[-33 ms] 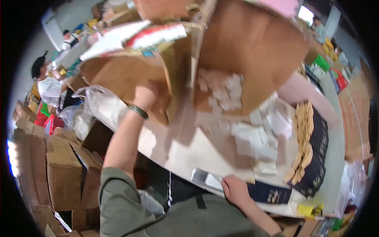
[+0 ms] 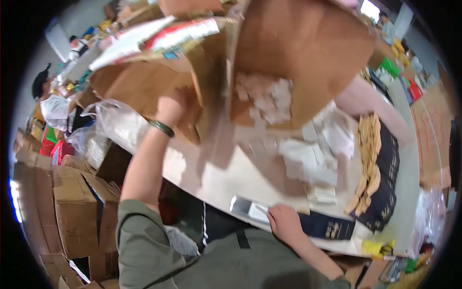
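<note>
My left hand (image 2: 174, 102), with a dark bangle on its wrist, reaches into an open cardboard box (image 2: 139, 86) lying on its side at the left of the table. Its fingers are blurred and partly lost against the brown cardboard, so what they hold does not show. Near the table's front edge my right hand (image 2: 288, 222) is closed with curled fingers at the end of a white card (image 2: 259, 211). Left of that card lies a silvery flat piece (image 2: 239, 204). A dark blue printed packet (image 2: 329, 226) lies just right of the hand.
A second cardboard box (image 2: 308, 53) holds small white pieces (image 2: 267, 98). White papers (image 2: 310, 159) and a row of tan bundles (image 2: 368, 164) over dark packets lie on the table (image 2: 216, 178). Cartons (image 2: 74, 212) stand at lower left. Other people are farther off.
The whole view has shifted slightly, so things sit a little higher and further left. Both hands keep about the same places relative to the boxes and the table.
</note>
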Demonstrator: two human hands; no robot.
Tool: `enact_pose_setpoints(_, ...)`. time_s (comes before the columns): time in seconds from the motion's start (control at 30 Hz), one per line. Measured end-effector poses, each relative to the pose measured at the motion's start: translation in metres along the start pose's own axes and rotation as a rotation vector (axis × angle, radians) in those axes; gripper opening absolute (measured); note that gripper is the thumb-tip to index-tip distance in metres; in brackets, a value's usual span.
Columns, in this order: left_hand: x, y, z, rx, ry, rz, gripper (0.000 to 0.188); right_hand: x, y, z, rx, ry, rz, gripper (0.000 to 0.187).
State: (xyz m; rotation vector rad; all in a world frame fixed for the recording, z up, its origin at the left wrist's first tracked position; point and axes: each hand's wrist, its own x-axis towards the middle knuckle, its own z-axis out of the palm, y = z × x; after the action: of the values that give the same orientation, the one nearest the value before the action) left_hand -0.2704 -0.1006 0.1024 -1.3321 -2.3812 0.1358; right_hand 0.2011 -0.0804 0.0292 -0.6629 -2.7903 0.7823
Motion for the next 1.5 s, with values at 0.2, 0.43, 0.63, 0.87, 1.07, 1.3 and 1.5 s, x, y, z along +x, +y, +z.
enact_pose_setpoints(0.2,0.01,-0.021,-0.004,-0.186,0.057,-0.035,0.017,0.015,-0.003,0.002,0.005,0.073,-0.076,0.007)
enact_pose_setpoints(0.43,-0.041,0.002,-0.045,-0.535,0.258,-0.198,0.014,0.004,-0.001,-0.007,0.039,0.264,-0.075,0.021)
enact_pose_setpoints(0.63,-0.207,0.074,-0.049,-1.457,-0.352,-0.231,0.014,-0.033,0.02,-0.023,0.076,0.264,-0.024,0.027)
enact_pose_setpoints(0.87,-0.194,0.143,-0.036,-1.227,-0.811,0.045,0.006,-0.042,0.038,-0.017,0.021,0.126,-0.125,0.031)
enact_pose_setpoints(1.07,-0.209,0.252,-0.058,-1.268,-0.311,0.346,0.016,-0.033,0.036,-0.012,0.051,0.146,-0.089,0.035)
enact_pose_setpoints(1.3,-0.204,0.276,-0.069,-1.239,-0.422,0.179,0.018,-0.034,0.043,-0.022,-0.017,0.258,-0.059,0.034)
enact_pose_setpoints(1.5,-0.22,0.251,-0.084,-1.104,-0.354,0.441,0.073,-0.042,0.049,-0.005,0.007,0.279,-0.203,0.036)
